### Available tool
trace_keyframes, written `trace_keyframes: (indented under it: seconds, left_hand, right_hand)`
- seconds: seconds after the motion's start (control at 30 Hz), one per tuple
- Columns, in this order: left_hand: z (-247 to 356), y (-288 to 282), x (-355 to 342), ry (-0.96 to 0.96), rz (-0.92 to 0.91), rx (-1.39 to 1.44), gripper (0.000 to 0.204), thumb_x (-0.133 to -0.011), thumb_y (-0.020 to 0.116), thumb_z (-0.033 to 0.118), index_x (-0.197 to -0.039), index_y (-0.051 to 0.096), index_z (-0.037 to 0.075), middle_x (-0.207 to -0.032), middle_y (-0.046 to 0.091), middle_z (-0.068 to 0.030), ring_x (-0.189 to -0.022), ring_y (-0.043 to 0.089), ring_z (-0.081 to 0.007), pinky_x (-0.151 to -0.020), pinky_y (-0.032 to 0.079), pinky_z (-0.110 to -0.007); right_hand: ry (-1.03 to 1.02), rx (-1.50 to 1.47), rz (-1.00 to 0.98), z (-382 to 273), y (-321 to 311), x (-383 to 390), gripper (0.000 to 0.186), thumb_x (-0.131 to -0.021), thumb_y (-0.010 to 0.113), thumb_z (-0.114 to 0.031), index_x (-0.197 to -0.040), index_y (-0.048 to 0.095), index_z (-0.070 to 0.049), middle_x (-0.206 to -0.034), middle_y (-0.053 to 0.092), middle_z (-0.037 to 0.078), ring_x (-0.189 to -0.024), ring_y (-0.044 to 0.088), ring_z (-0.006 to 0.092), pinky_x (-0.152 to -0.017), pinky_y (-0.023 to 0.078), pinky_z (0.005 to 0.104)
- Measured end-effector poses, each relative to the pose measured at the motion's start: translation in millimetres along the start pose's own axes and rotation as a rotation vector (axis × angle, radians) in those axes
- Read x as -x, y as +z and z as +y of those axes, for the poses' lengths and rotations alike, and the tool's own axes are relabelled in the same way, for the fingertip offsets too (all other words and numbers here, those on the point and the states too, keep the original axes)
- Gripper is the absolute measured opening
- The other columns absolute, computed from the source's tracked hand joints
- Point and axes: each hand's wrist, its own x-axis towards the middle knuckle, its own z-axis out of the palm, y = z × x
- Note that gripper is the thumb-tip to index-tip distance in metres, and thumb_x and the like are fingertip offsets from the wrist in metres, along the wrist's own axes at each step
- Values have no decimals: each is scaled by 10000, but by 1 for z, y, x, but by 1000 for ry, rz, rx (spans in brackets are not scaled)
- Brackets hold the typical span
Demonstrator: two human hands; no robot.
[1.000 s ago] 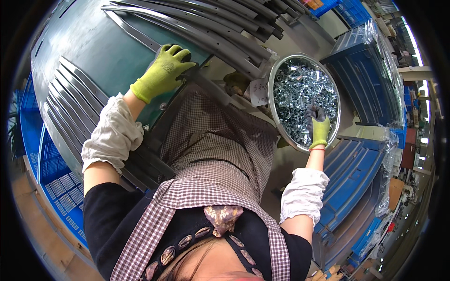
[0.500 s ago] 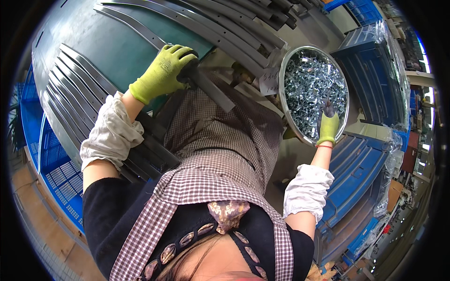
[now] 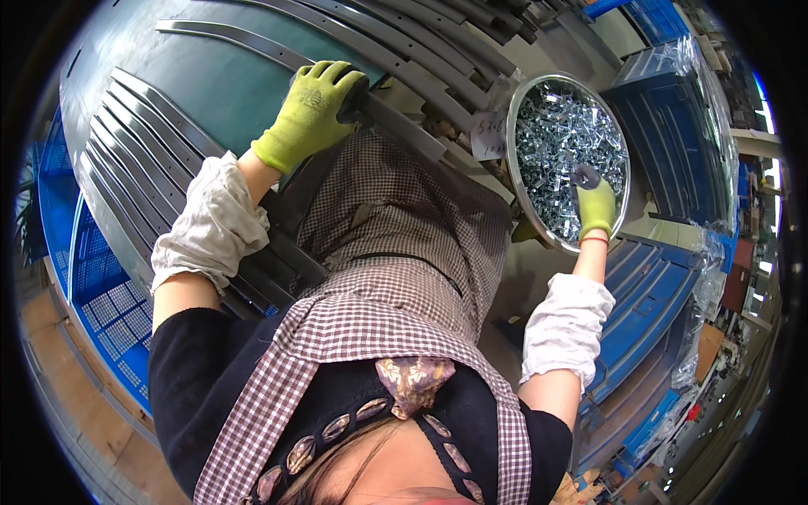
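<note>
My left hand [image 3: 313,111], in a yellow-green glove, grips a long grey metal strip [image 3: 404,128] that runs across the blue-grey work surface [image 3: 210,80] in front of my checked apron. My right hand [image 3: 594,204], gloved the same, reaches into a round metal basin [image 3: 526,181] full of small shiny metal parts [image 3: 560,135]. Its fingers are closed down among the parts; whether it holds any is hidden.
Several curved grey metal strips [image 3: 126,160] lie side by side at the left and more are stacked at the top [image 3: 438,34]. Blue plastic crates stand at the left [image 3: 84,278] and right [image 3: 665,109], some wrapped in clear film.
My left hand has stayed on the strip. My right hand has moved slightly within the basin. The view has shifted a little.
</note>
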Motion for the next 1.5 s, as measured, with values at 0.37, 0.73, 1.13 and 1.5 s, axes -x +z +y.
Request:
trace_keyframes:
  seconds: [0.37, 0.73, 1.13, 1.5]
  left_hand:
    - [60, -32, 18, 416, -102, 360, 620, -613, 826, 202, -1204, 652, 131, -1167, 611, -114, -1087, 582, -300, -949, 450, -446]
    - [77, -17, 29, 642, -157, 150, 268, -783, 659, 201, -1031, 693, 107, -949, 637, -24, -793, 603, -197, -742, 511, -336]
    - [20, 6, -19, 369, -117, -86, 735, -625, 844, 311, -1290, 591, 127, -1237, 574, -82, -1166, 525, -283, -1016, 403, -464]
    - [1, 22, -19, 356, -272, 104, 677, -559, 848, 199, -1203, 652, 121, -1156, 634, -62, -1069, 571, -250, -997, 394, -443]
  right_hand:
    - [-288, -1107, -717, -135, -20, 129, 579, -868, 671, -43, -1412, 489, -120, -917, 710, 44, -583, 510, 15, -494, 379, 186]
    - [-151, -1325, -1057, -178, 15, 175, 605, -828, 798, -193, -1336, 518, -20, -1057, 648, 32, -920, 601, 95, -808, 513, 249]
    - [-616, -528, -79, -170, 47, 144, 407, -745, 823, -321, -1018, 679, -57, -834, 699, 112, -753, 686, 272, -663, 547, 357]
    - [-859, -461, -285, -160, 56, 111, 382, -791, 761, -299, -1070, 680, -51, -862, 699, 136, -777, 676, 309, -668, 533, 373]
